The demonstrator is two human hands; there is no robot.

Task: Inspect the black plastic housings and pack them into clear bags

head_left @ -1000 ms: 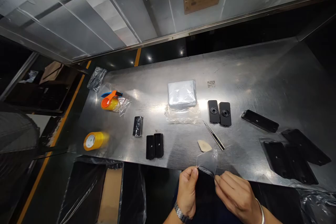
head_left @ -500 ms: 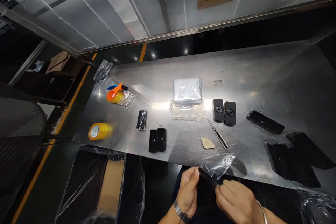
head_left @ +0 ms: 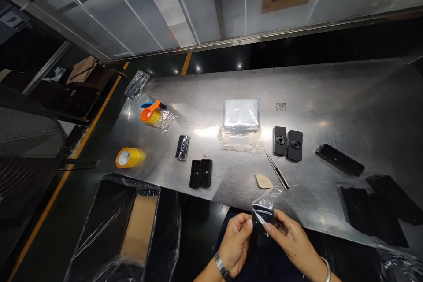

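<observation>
Clear bag (head_left: pixel 275 193) has swung in since half a second ago: it was flared out over the desk (head_left: pixel 236 176) to the right, now it's wrapped around a black part (head_left: pixel 261 212), loose end up top. Right hand (head_left: pixel 292 238) has shifted too, thumb now on the front. Grip-wise, the left hand (head_left: pixel 235 240) pinches the bagged part's left edge, and the right pinches the other side between thumb and fingers. It's all held up at the desk's near edge. Just past it lie a beige wedge (head_left: pixel 263 181) and a slim cutter (head_left: pixel 276 170), with two black cases (head_left: pixel 287 143) beyond, side by side.
</observation>
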